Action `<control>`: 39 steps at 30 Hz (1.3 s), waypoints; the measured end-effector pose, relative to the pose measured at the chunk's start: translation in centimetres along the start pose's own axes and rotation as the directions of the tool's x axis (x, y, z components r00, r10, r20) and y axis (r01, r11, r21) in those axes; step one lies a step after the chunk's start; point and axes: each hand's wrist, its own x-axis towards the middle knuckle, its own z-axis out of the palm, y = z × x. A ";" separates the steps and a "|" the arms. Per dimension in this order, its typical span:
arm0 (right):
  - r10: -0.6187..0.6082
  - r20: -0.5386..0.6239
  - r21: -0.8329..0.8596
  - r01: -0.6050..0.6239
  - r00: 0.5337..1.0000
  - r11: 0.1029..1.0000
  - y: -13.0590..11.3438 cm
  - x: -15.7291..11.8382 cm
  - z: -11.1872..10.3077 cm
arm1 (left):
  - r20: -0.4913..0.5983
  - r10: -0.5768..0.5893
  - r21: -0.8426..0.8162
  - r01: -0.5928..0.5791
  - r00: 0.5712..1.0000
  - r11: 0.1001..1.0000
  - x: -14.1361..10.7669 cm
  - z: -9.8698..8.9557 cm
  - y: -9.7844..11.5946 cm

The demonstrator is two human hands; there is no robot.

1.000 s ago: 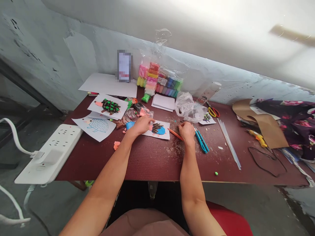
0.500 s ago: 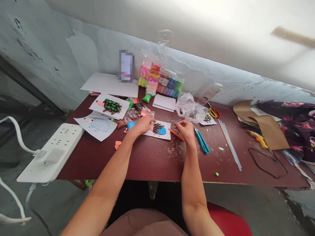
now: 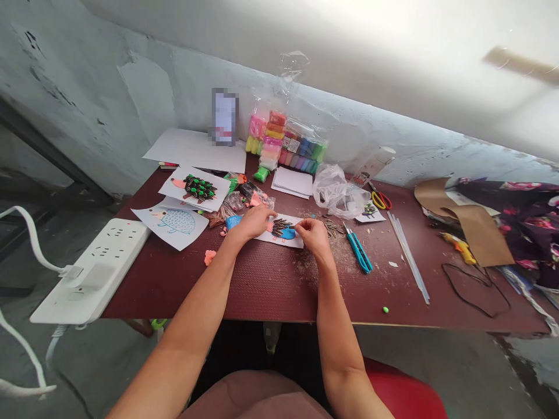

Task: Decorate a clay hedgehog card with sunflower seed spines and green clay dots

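Note:
A white card point(image 3: 292, 241) lies on the table with a blue clay hedgehog body point(image 3: 288, 233) on it. Slim dark seeds point(image 3: 282, 226), like sunflower seeds, cover much of the body. My left hand point(image 3: 254, 224) rests on the card's left part, fingers stretched out and holding nothing visible. At the card's right end my right hand point(image 3: 315, 237) is pinched, its fingertips over the blue clay; whatever is between them is too small to make out. Loose seeds point(image 3: 335, 228) lie just right of that hand. A blue utility knife point(image 3: 358, 251) is farther right.
Behind are packs of coloured clay point(image 3: 275, 139), blank cards point(image 3: 292, 183) and a plastic bag point(image 3: 334, 189). Left are a finished-looking hedgehog card point(image 3: 213, 203), a hedgehog drawing point(image 3: 174, 227) and a power strip point(image 3: 94, 267). Scissors point(image 3: 381, 199), glue sticks point(image 3: 408, 256) and a glue gun point(image 3: 460, 248) lie right.
My right hand has moved left from beside the loose seeds to the card's right end. It now covers the orange stick seen there before. My left hand stays put.

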 end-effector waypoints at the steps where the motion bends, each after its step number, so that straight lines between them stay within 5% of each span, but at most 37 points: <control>1: 0.001 -0.002 -0.021 -0.001 1.000 1.000 -0.1 0.0 0.0 | 0.001 0.001 0.000 -0.001 1.000 1.000 0.0 0.0 0.0; 22: 0.077 0.056 -0.269 -0.059 0.995 0.961 -2.1 0.0 0.6 | 0.003 -0.024 -0.032 0.024 1.000 0.999 0.0 -0.1 0.3; 39: 0.058 0.070 -0.258 -0.038 0.996 0.965 -1.9 0.7 0.8 | 0.009 -0.027 -0.010 0.027 1.000 1.000 0.0 0.0 0.2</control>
